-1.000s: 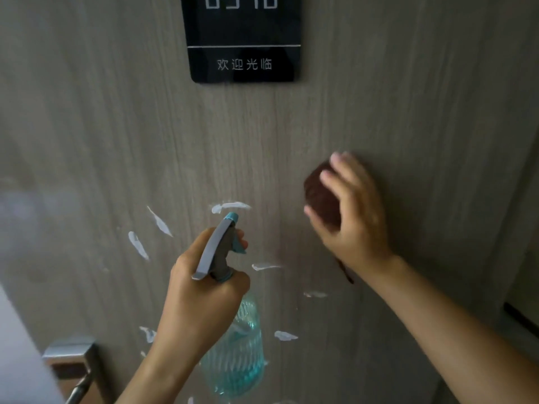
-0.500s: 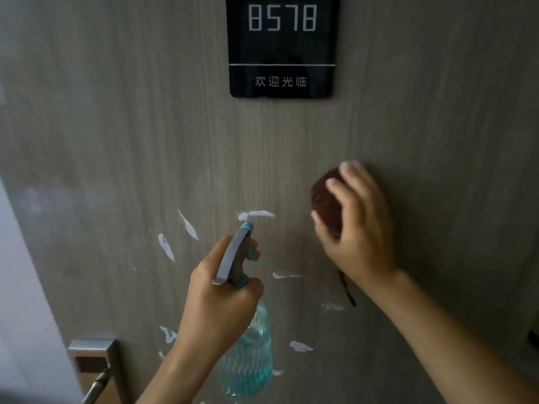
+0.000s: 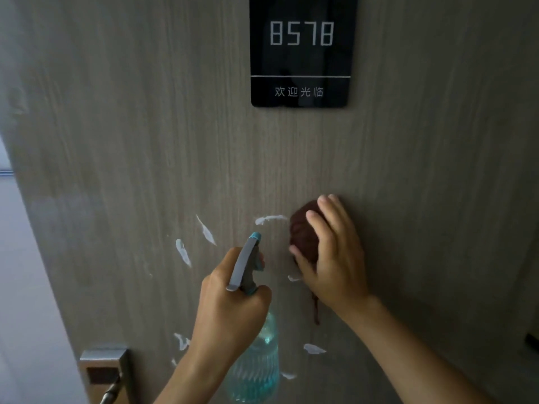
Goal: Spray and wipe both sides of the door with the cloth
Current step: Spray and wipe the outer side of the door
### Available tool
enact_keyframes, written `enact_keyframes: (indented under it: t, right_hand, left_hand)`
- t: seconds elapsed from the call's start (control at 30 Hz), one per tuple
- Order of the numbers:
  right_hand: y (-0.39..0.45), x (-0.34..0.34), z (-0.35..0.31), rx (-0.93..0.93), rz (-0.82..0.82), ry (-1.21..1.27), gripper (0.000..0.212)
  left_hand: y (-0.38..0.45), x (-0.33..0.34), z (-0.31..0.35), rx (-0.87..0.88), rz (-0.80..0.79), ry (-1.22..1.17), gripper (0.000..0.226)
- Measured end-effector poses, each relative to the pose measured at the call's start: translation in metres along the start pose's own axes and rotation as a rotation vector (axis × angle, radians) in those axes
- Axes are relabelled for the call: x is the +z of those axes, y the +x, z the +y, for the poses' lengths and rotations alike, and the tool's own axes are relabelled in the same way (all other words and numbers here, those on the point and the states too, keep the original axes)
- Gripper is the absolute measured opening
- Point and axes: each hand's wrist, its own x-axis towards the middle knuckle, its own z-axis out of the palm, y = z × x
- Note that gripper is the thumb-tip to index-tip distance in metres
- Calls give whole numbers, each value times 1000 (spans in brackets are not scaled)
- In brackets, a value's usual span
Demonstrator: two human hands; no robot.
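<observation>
The right hand [image 3: 331, 255] lies flat against the door [image 3: 131, 126], fingers [image 3: 320, 225] spread over a bunched dark reddish-brown cloth [image 3: 302, 231] and pressing it to the wood-grain surface; the cloth bulges out past the fingertips on the left, and a thin tail of it hangs down below the heel of the hand. Just to the left, the left hand [image 3: 230, 310] is wrapped tightly around the neck of a spray bottle [image 3: 256, 363], the grey trigger head [image 3: 243, 262] with its teal nozzle rising above the knuckles and pointing up at the door, one finger curled in front of the trigger. The bottle's clear ribbed body, filled with pale blue-green liquid, hangs below the fist. White foam streaks [image 3: 183, 252] are scattered on the door around both hands: one short horizontal streak touches the cloth's left edge, two slanted ones sit further left, and several smaller ones lie lower down near the bottle. Above the hands, well apart from them, a glossy black room plate [image 3: 300, 53] reads 8578 with a line of Chinese characters beneath. At the lower left edge of the door sits a brushed metal door handle [image 3: 106, 371], and beyond the edge a pale, blurred wall shows.
</observation>
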Motion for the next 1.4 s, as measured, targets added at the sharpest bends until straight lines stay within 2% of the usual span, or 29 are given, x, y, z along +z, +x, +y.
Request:
enact_keyframes:
  t: [0.07, 0.2, 0.27, 0.3, 0.37, 0.43, 0.47, 0.53, 0.67, 0.73, 0.8, 0.87, 0.93, 1.0, 1.1, 1.17, 1.23, 1.33, 1.4]
  right_hand:
    - [9, -8, 8, 130, 127, -20, 55]
    - [34, -7, 9, 513, 472, -32, 51]
    - [40, 13, -17, 590, 529, 5, 51]
    - [38, 26, -34, 532, 486, 22, 52]
    - [22, 48, -63, 241, 251, 27, 57]
    - [10, 51, -69, -24, 38, 0, 62]
    - [11, 46, -63, -72, 3, -2, 61]
    - [19, 31, -49, -22, 67, -21, 59]
    - [43, 16, -25, 336, 409, -71, 53]
    - [48, 28, -38, 424, 463, -48, 52]
    - [41, 45, -59, 295, 373, -30, 53]
    - [26, 53, -75, -3, 184, -47, 53]
    - [24, 46, -71, -176, 91, -67, 52]
    - [32, 36, -55, -118, 141, -90, 53]
    - [48, 26, -35, 185, 338, -124, 53]
    - [52, 33, -44, 338, 440, -111, 51]
    - [43, 50, -64, 320, 427, -111, 52]
    - [23, 66, -80, 104, 256, -106, 56]
    - [27, 60, -76, 58, 211, -119, 56]
  left_hand:
    - [1, -5, -5, -7, 17, -29, 47]
    - [4, -19, -12, -8, 32, -54, 50]
    - [5, -26, -14, -2, 54, -60, 51]
    - [5, -30, -15, -4, 67, -62, 52]
    - [7, -37, -16, -12, 83, -78, 54]
    - [7, -43, -18, -9, 77, -86, 56]
    - [6, -46, -19, -8, 73, -87, 56]
    - [5, -53, -22, -9, 67, -93, 53]
    - [2, -64, -25, -27, 66, -105, 52]
    - [1, -66, -26, -36, 55, -110, 51]
    - [1, -66, -28, -39, 47, -108, 50]
    - [1, -66, -29, -40, 54, -100, 52]
    - [-1, -68, -32, -47, 59, -89, 54]
    - [-2, -71, -36, -63, 63, -90, 54]
    - [-4, -76, -41, -65, 72, -79, 51]
    - [-5, -77, -41, -62, 71, -68, 49]
    - [-4, -77, -42, -64, 62, -58, 46]
    - [-4, -75, -41, -62, 36, -54, 38]
    - [-7, -75, -41, -47, 38, -47, 40]
